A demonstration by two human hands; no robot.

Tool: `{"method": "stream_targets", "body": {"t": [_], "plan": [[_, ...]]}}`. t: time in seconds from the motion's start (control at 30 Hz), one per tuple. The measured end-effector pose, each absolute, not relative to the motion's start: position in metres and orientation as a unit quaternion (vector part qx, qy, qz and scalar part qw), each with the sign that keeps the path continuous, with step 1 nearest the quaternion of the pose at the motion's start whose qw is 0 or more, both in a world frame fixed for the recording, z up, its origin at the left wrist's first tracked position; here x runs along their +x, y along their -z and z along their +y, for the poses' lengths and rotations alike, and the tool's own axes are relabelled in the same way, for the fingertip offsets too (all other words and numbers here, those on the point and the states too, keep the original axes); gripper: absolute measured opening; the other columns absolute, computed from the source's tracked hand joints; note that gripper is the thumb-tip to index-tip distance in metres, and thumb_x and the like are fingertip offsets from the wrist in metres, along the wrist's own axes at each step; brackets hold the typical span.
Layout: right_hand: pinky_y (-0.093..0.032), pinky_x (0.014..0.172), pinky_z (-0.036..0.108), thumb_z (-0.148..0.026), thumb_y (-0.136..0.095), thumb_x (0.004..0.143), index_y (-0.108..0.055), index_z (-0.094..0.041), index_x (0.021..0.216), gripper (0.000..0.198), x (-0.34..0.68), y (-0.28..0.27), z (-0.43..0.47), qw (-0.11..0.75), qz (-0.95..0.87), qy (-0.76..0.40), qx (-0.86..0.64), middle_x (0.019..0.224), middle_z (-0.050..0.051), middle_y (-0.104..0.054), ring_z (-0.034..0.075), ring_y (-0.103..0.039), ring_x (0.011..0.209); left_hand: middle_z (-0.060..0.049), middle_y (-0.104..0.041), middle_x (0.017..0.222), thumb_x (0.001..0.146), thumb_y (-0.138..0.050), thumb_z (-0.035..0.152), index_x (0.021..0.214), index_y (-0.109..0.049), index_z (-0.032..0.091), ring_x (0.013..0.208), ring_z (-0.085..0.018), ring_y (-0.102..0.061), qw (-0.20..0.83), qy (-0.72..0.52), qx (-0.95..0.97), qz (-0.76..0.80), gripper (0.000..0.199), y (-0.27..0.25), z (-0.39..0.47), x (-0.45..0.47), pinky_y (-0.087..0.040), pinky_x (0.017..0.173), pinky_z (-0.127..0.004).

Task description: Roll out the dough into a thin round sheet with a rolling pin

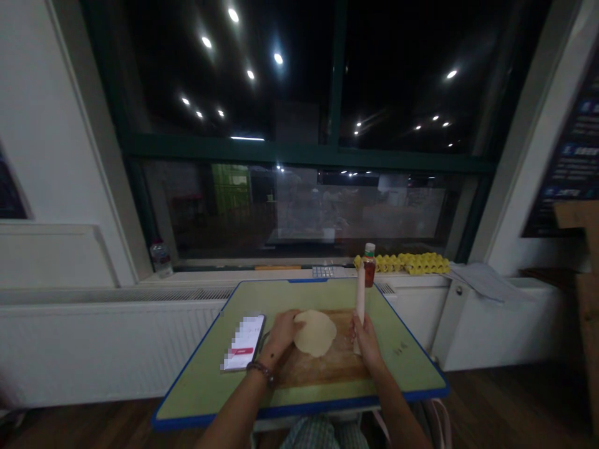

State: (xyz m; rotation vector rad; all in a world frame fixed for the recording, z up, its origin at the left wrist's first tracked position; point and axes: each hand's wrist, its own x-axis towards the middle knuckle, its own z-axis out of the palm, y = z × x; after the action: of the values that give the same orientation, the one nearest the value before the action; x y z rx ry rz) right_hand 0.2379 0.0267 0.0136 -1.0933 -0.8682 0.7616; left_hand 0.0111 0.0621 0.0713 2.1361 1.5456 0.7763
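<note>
A round, flat sheet of dough [316,333] lies on a wooden board [322,373]. At its left edge is my left hand [283,330], the thumb over the dough and the fingers curled at the rim, pinching it. My right hand [365,337] is closed around a pale rolling pin [360,298], to the right of the dough. The pin points away from me, and its near end shows below the hand. Pale smears, like flour, mark the board beside the dough.
The board rests on a small green table [402,365] with a blue edge. Left of my left hand lies a phone [245,343]. On the windowsill behind stand a bottle of reddish liquid [369,268], yellow egg trays [412,264] and a clear bottle [161,259].
</note>
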Motion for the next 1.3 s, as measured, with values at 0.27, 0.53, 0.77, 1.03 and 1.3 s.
{"method": "stream_targets", "body": {"t": [0.27,0.53,0.77,1.03,1.3], "plan": [[-0.036,0.037,0.02,-0.076,-0.061,0.064,-0.047,-0.023,0.079,0.056,0.238,-0.012,0.025,0.697,-0.39,-0.357,-0.485,0.051,-0.011,-0.043,0.008,-0.04,0.04,-0.005,-0.074,0.101,0.091,-0.049,0.028,0.096,-0.071,0.021,0.094,-0.019,-0.066,0.117,-0.34,0.855,0.375,0.023,-0.11,0.06,0.021,-0.047,0.082,-0.027],[-0.037,0.039,0.02,-0.071,-0.062,0.071,-0.047,-0.023,0.078,0.051,0.237,-0.011,0.024,0.691,-0.41,-0.366,-0.469,0.054,-0.01,-0.044,0.007,-0.041,0.042,-0.004,-0.068,0.122,0.092,-0.048,0.023,0.111,-0.07,0.025,0.117,-0.017,-0.058,0.128,-0.174,0.932,0.29,0.029,-0.054,0.059,-0.025,-0.04,0.105,-0.033],[-0.038,0.042,0.021,-0.064,-0.058,0.076,-0.057,-0.022,0.097,0.048,0.243,-0.022,0.015,0.615,-0.508,-0.377,-0.471,0.065,-0.007,-0.053,0.01,-0.045,0.046,0.001,-0.058,0.135,0.083,-0.048,0.012,0.12,-0.064,0.032,0.126,-0.017,-0.049,0.11,-0.161,0.933,0.302,0.045,-0.066,0.054,-0.045,-0.036,0.109,-0.034],[-0.037,0.102,0.035,-0.029,-0.053,0.087,-0.058,-0.028,0.128,0.041,0.247,-0.061,0.01,0.26,-0.814,-0.079,-0.513,0.127,0.004,-0.062,0.021,-0.053,0.118,-0.005,-0.065,0.1,0.088,-0.046,0.028,0.1,-0.065,0.023,0.1,-0.022,-0.056,0.024,-0.254,0.874,0.414,0.023,-0.098,0.033,-0.027,-0.041,0.095,-0.036],[-0.034,0.107,0.033,-0.042,-0.043,0.095,-0.061,-0.029,0.125,0.038,0.238,-0.053,0.011,0.216,-0.853,-0.042,-0.473,0.135,0.004,-0.056,0.019,-0.049,0.124,-0.008,-0.043,0.147,0.094,-0.041,0.038,0.129,-0.053,0.02,0.135,-0.026,-0.034,0.013,-0.211,0.817,0.537,0.042,-0.059,0.061,0.018,-0.025,0.111,-0.041]]}}
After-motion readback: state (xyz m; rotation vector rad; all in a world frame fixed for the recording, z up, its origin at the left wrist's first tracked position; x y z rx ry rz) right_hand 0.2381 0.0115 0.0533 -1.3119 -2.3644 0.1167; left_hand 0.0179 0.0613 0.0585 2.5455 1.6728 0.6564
